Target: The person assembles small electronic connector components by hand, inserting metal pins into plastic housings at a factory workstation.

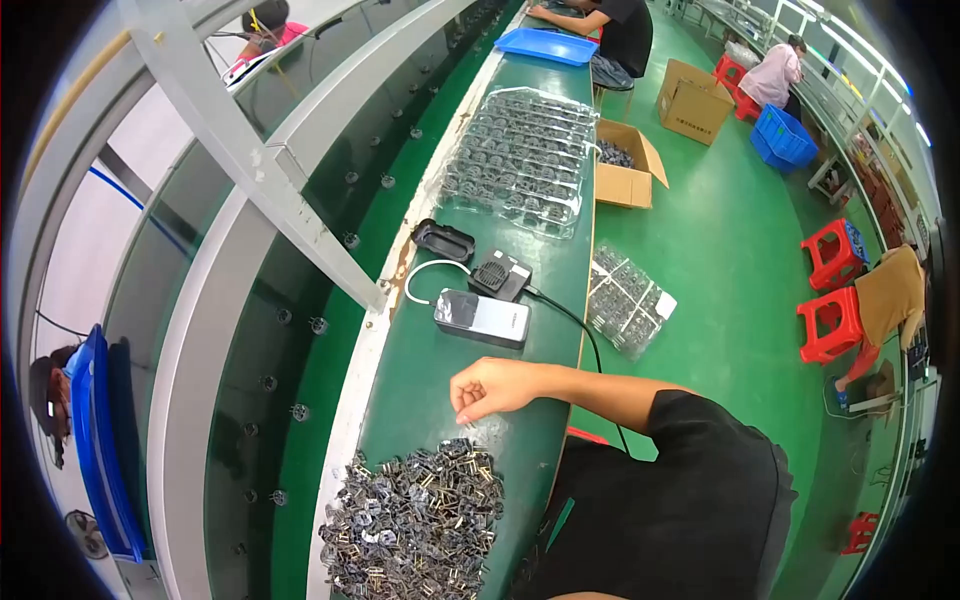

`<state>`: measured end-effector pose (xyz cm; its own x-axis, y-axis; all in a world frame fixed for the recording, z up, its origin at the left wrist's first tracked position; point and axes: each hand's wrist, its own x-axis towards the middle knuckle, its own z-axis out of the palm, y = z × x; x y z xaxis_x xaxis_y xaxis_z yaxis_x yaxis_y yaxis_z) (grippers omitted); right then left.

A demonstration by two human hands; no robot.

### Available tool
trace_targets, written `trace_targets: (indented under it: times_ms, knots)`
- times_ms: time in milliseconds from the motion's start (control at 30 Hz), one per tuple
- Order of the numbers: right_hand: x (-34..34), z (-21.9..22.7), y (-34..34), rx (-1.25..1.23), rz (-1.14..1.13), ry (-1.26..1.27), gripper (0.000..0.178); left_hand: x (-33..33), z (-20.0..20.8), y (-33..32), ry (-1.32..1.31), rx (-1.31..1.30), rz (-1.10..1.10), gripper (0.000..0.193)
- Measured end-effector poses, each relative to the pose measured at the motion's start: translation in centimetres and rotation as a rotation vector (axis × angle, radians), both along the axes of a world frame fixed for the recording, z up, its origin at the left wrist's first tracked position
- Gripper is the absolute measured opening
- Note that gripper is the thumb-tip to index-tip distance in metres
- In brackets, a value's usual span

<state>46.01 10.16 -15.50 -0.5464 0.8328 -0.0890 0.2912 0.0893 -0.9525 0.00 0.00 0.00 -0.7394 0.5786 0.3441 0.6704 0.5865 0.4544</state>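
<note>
My right hand (492,390) reaches over the green bench, fingers curled and thumb pressed toward the index finger. Something tiny may be at its fingertips, too small to make out. Just below the fingertips lies a heap of small dark parts with metal pins (415,520). Beyond the hand are a white and grey box-shaped device (482,318), a black device with a round grille (500,275) and an open black case (443,240). A white cable links the two devices. My left hand is out of view; only a sliver of skin shows at the lower edge.
Clear plastic trays of small parts (520,160) and a blue tray (545,46) lie farther along the bench. A wrapped tray (628,303), cardboard boxes (694,102) and red stools (830,325) stand on the floor. A white post (265,170) slants on the left. Several people sit nearby.
</note>
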Motion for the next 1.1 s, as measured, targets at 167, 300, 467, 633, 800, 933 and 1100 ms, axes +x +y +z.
trace_targets:
  times_ms: [167,300,467,633,800,933,1100]
  knots:
    - [-1.6,-1.3,1.5,-0.165,-0.214,0.346,0.022,-5.3,-4.1,-2.3,-0.096,0.089,-0.143,0.031]
    - [-4.4,-0.9,4.6,-0.137,-0.103,0.356,0.023,-8.9,-4.8,-3.9,-0.158,0.194,-0.309,0.031]
    - [-6.7,-1.9,8.0,-0.074,-0.065,0.373,0.025,-11.6,-5.9,-7.9,-0.246,0.315,-0.471,0.031]
    - [-8.6,-2.2,9.8,-0.075,-0.005,0.367,0.028,-13.3,-7.2,-10.6,-0.325,0.452,-0.65,0.031]
    - [-8.9,-2.1,9.9,-0.077,0.016,0.389,0.026,-13.4,-9.0,-12.3,-0.441,0.57,-0.858,0.03]
    - [-8.8,-2.0,9.4,0.1,0.035,0.257,0.023,-13.1,-9.8,-13.1,-0.541,0.665,-1.038,0.03]
    - [-8.6,-1.2,8.6,0.141,0.041,0.187,0.02,-12.9,-10.8,-13.5,-0.671,0.79,-1.262,0.03]
